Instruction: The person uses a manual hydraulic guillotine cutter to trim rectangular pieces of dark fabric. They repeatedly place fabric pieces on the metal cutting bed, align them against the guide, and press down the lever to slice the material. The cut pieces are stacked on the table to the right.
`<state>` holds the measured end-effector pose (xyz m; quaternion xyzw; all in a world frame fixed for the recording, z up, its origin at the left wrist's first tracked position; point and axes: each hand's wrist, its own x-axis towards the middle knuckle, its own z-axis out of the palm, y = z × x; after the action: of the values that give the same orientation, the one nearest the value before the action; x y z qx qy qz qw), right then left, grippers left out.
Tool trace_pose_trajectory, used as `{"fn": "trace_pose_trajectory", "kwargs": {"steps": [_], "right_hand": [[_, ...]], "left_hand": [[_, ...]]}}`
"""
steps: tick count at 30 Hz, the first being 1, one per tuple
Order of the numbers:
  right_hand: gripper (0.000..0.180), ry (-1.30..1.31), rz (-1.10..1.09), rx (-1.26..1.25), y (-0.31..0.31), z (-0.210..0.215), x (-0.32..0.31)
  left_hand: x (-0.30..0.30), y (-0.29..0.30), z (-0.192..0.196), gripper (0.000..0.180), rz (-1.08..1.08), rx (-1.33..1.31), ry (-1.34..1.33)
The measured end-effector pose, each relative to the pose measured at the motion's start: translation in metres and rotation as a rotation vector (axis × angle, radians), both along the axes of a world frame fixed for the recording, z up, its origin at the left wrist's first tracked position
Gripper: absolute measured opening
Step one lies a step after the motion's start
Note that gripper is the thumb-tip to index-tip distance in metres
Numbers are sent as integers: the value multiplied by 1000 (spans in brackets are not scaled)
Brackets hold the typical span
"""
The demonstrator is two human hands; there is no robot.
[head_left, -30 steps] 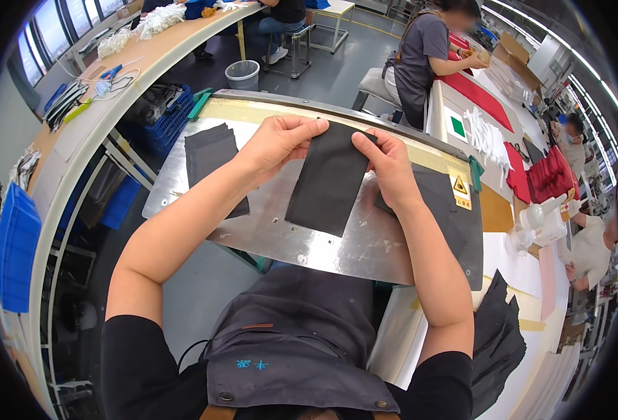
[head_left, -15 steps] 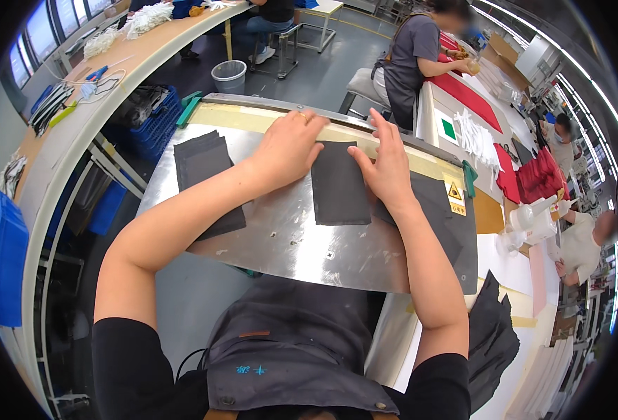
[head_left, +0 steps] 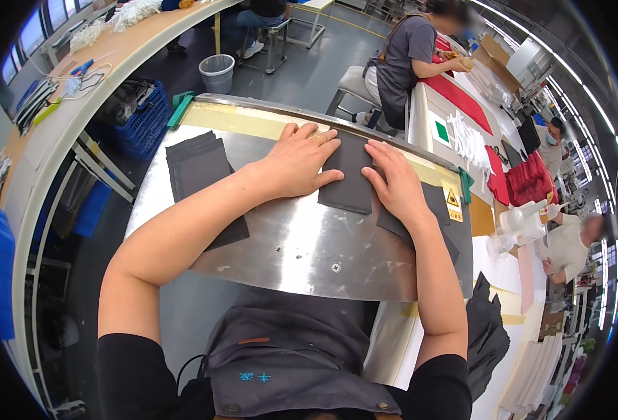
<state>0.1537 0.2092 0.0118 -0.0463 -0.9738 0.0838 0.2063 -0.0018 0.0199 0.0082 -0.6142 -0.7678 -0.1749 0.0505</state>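
Observation:
A dark rectangular fabric piece [head_left: 346, 183] lies flat on a shiny metal plate [head_left: 288, 262], its far end up at the metal bar. My left hand [head_left: 298, 162] rests along its left side, fingers stretched and fingertips on its edge. On its opposite side my right hand [head_left: 398, 183] lies flat, fingers apart, with fingertips on the right edge. Both hands are open. To the left, partly under my left forearm, is a stack of similar dark pieces [head_left: 200, 168]. More dark pieces [head_left: 435, 203] lie partly hidden beneath my right forearm.
A metal bar [head_left: 253, 105] runs along the plate's far edge, with green clamps [head_left: 181, 110] at its ends. A yellow warning label [head_left: 453, 203] sits at the right. Black fabric scraps [head_left: 487, 329] lie lower right. A co-worker [head_left: 407, 63] handles something beside red fabric [head_left: 456, 101].
The fabric piece has slid away from me toward the bar. My right hand has come down flat at its right edge, and my left hand has shifted slightly right and nearer.

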Motion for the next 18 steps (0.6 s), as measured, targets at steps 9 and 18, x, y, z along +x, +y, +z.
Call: {"fn": "trace_pose_trajectory", "kwargs": {"steps": [9,18], "right_hand": [[48,-18,-8,-2,-3,2,-3],[50,-37,-28,17,-1,-3,-4]], "left_hand": [[-12,2,-10,65,15,71,-50],[-15,2,-13,68,-14,118,-74]]}}
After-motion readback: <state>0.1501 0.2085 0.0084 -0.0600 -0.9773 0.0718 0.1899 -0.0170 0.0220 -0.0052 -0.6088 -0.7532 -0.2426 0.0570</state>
